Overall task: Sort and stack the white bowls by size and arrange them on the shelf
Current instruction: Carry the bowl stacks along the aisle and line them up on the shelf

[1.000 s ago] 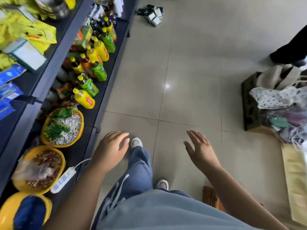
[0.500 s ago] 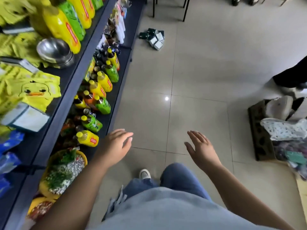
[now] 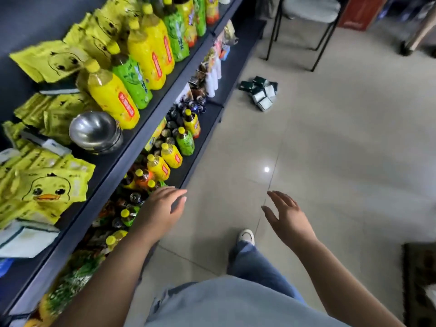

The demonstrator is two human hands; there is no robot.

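Shelf (image 3: 134, 138): dark, two tiers, running along the left
Steel bowls (image 3: 95, 132): nested stack on the upper tier, near its front edge; just beside a yellow bottle (image 3: 111, 97)
Left hand (image 3: 162, 208): fingers relaxed, holding nothing; over the lower tier's front edge
Right hand (image 3: 286, 215): fingers spread wide, empty; above the floor (image 3: 330, 161)
Small packets (image 3: 259, 92): scattered on the floor, near the lower tier's far corner
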